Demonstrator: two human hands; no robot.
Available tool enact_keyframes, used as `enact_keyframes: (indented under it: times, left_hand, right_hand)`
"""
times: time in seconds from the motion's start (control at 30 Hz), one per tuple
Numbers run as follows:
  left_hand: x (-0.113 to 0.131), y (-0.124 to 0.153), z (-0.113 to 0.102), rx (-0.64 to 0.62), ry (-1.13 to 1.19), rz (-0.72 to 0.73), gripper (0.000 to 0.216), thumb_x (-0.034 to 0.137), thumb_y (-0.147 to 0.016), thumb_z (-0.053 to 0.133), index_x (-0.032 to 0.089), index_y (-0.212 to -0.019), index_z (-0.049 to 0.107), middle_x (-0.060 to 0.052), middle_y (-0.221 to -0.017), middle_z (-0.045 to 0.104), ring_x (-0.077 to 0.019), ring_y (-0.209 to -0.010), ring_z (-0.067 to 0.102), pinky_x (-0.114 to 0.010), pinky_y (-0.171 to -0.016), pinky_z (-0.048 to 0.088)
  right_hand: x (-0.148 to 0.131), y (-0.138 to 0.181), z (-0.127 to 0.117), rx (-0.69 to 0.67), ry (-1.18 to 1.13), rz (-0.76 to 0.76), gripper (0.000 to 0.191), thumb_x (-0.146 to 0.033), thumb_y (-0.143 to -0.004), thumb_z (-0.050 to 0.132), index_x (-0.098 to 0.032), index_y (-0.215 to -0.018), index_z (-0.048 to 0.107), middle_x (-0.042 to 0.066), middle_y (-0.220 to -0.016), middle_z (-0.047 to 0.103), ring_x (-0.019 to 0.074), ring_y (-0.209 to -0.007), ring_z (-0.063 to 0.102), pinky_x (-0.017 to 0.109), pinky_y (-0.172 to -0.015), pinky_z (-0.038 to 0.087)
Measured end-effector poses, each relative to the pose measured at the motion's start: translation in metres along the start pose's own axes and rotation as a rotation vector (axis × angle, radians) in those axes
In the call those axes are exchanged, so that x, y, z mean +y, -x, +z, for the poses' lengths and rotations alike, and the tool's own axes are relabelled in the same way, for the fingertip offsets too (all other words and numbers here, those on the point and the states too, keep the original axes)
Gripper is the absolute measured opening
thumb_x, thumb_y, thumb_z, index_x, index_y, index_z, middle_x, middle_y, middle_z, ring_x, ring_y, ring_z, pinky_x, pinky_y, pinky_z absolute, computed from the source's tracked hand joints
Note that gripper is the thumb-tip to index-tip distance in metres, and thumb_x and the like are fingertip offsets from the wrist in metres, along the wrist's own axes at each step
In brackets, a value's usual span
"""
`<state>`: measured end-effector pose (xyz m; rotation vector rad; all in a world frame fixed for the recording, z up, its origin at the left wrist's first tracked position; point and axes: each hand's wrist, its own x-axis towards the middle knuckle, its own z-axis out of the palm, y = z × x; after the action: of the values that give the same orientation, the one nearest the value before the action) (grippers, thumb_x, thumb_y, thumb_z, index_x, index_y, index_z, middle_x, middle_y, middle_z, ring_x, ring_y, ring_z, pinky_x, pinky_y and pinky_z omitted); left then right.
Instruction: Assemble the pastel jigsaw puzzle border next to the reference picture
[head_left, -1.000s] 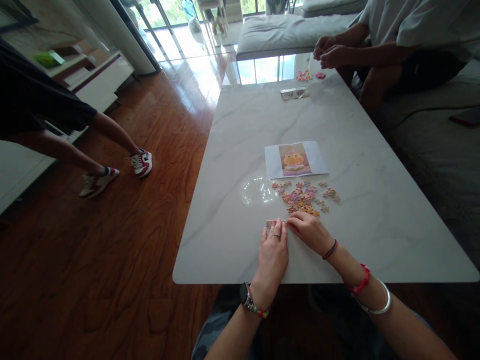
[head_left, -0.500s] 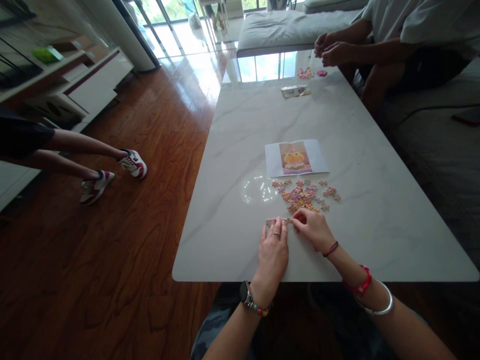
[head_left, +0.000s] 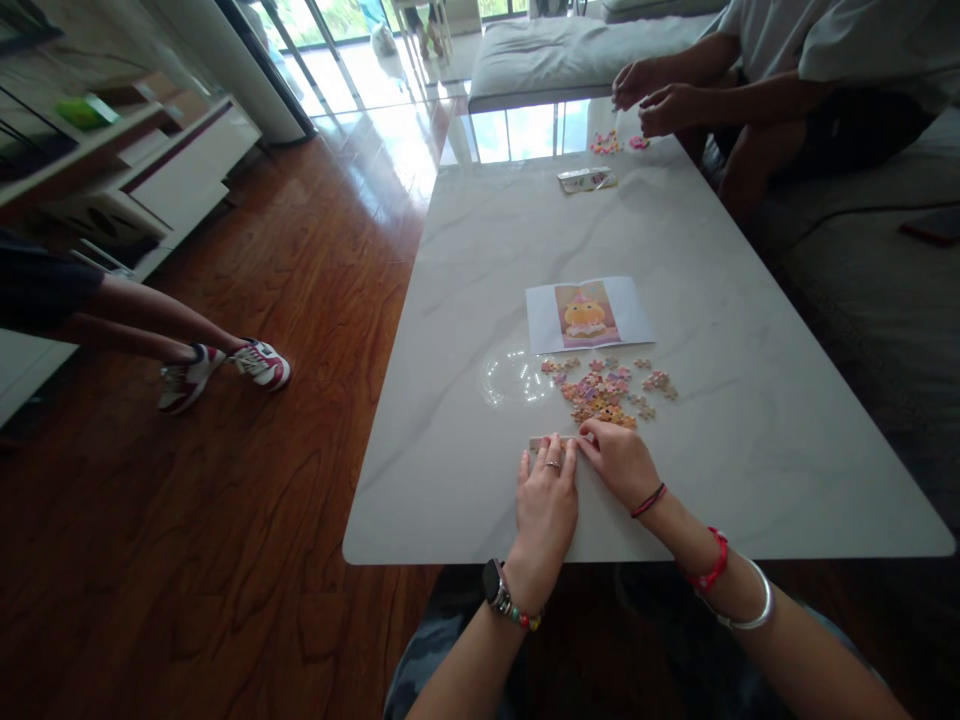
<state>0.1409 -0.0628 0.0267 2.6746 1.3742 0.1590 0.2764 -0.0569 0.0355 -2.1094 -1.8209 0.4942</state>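
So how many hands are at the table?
4. The left hand and right hand are near the front edge by the puzzle pieces; another person's two hands are at the far end. Others may be hidden.

white marble table (head_left: pixel 465 250) | picture sheet (head_left: pixel 589 314) | loose puzzle pieces (head_left: pixel 604 390) | packet (head_left: pixel 586 180)

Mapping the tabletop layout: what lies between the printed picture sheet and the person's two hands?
Head view: a scatter of loose puzzle pieces lies between the picture sheet and the left hand and right hand.

no readable text, labels or numbers
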Motion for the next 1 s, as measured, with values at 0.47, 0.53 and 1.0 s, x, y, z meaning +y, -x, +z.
enact_keyframes:
  times: [0.47, 0.53, 1.0]
  left_hand:
    - [-0.002, -0.012, -0.01, 0.082, 0.169, -0.099, 0.037, 0.011, -0.08, 0.039, 0.017, -0.116, 0.046, -0.008, -0.11, 0.057, -0.0184, -0.105, 0.05, -0.037, -0.09, 0.039]
    - [-0.003, -0.016, -0.011, 0.093, 0.192, -0.106, 0.032, 0.01, -0.079, 0.04, 0.017, -0.108, 0.051, -0.007, -0.106, 0.058, -0.0188, -0.101, 0.052, -0.037, -0.087, 0.041]
    - [-0.015, -0.022, -0.013, 0.193, 0.225, -0.138, 0.025, 0.011, -0.079, 0.042, 0.017, -0.097, 0.058, -0.009, -0.102, 0.057, -0.0189, -0.094, 0.054, -0.034, -0.079, 0.046]
  right_hand:
    - [0.052, -0.018, -0.028, 0.337, -0.105, -0.039, 0.025, -0.025, -0.083, 0.042, -0.019, -0.098, 0.06, 0.007, -0.088, 0.058, 0.0172, -0.081, 0.054, 0.03, -0.075, 0.044]
    - [0.067, -0.028, -0.033, 0.326, -0.052, -0.051, 0.025, -0.025, -0.08, 0.047, -0.02, -0.102, 0.059, 0.007, -0.092, 0.056, 0.0186, -0.083, 0.053, 0.033, -0.077, 0.044]
    - [0.032, -0.038, -0.051, 0.073, -0.095, -0.225, 0.021, -0.029, -0.074, 0.058, -0.019, -0.092, 0.061, 0.005, -0.092, 0.057, 0.0127, -0.078, 0.056, 0.026, -0.073, 0.046]
